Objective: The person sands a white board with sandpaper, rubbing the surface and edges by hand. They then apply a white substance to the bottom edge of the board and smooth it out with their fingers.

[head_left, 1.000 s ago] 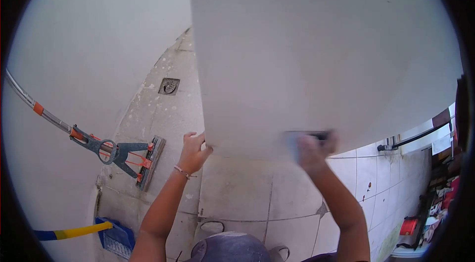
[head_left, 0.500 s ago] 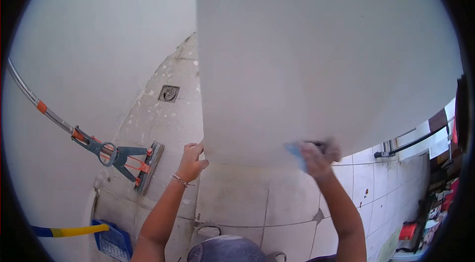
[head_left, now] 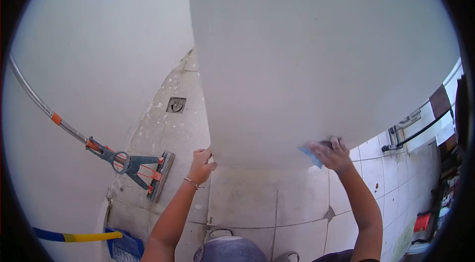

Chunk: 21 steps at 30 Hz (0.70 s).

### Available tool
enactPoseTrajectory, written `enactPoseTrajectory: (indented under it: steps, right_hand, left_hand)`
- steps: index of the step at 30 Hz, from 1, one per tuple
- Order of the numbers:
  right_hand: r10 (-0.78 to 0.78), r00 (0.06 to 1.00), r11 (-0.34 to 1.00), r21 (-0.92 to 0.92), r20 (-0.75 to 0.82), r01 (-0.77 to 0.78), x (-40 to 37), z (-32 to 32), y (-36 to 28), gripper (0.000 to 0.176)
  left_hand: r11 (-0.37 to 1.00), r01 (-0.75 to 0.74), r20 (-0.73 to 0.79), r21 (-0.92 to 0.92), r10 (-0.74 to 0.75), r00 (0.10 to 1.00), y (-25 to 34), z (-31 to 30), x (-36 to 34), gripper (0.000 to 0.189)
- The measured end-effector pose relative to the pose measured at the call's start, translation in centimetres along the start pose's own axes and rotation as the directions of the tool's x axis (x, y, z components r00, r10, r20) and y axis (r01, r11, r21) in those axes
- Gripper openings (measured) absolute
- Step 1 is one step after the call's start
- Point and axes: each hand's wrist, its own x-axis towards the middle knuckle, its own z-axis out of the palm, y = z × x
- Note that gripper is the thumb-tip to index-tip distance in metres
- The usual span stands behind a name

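A broad white panel [head_left: 297,64] stands upright in front of me and fills the upper middle of the view. My left hand [head_left: 202,167], a thin bracelet at its wrist, is closed at the panel's lower left edge, fingertips around the rim. Against the panel's lower part, my right hand [head_left: 334,154] presses a light blue sheet [head_left: 310,155]; whether it is cloth or abrasive paper I cannot make out. Something dark shows under those fingers, mostly covered by the hand.
On the left, a squeeze mop [head_left: 131,164] leans by the white wall [head_left: 99,64]. A blue dustpan [head_left: 126,247] with a yellow handle lies below it. A floor drain [head_left: 176,105] sits in the tiles. Pipes [head_left: 393,145] and a red container [head_left: 422,222] are at the right.
My right hand has slid a little to the right along the panel with the blue sheet. My left hand stays at the edge. The whole view has shifted slightly.
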Motion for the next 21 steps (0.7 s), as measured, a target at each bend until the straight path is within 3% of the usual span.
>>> enactPoseTrajectory:
  steps: [2,5,7,8,10,14,17,20,21]
  right_hand:
    - [0.151,0.987,0.981,-0.114,-0.054,-0.157,3.1,1.3,-2.3,0.044]
    - [0.279,0.951,0.940,-0.166,-0.131,-0.299,8.8,2.5,-7.3,0.048]
    - [0.085,0.996,0.995,-0.048,0.029,-0.083,8.0,3.6,-11.2,0.047]
    - [-0.148,0.984,0.988,-0.039,0.097,0.152,7.0,3.8,-11.3,0.047]
    - [-0.570,0.794,0.814,0.014,0.212,0.580,4.4,4.0,-9.9,0.047]
    - [-0.184,0.968,0.972,-0.114,0.171,0.205,-3.4,1.6,-4.6,0.045]
    - [-0.015,0.996,0.999,-0.027,0.085,0.017,-0.9,-0.2,-0.4,0.043]
    - [0.204,0.970,0.965,-0.140,-0.132,-0.222,6.1,1.7,-4.4,0.042]
    - [0.199,0.974,0.976,-0.071,-0.108,-0.207,7.1,2.3,-6.2,0.044]
  left_hand:
    - [0.998,0.002,0.010,-0.062,-0.001,1.000,-0.4,-0.2,0.4,0.037]
    - [0.997,0.067,0.208,0.043,-0.075,0.975,-0.8,-1.5,0.5,0.051]
    - [0.993,0.116,0.217,-0.021,-0.108,0.970,0.0,-1.6,0.5,0.050]
    - [0.989,0.137,0.225,-0.051,-0.122,0.967,0.3,-1.7,0.6,0.050]
    - [0.994,0.114,0.205,0.005,-0.112,0.972,0.1,-1.6,0.0,0.050]
    - [0.995,-0.061,0.025,0.078,0.059,0.998,-1.1,-0.3,-0.3,0.051]
    - [0.986,0.148,0.201,-0.072,-0.131,0.971,-0.8,-1.1,0.4,0.052]
    - [0.997,0.045,0.067,-0.065,-0.040,0.997,-1.3,-0.2,0.2,0.049]
    - [0.991,0.087,0.085,-0.097,-0.079,0.993,-0.9,-0.8,0.4,0.049]
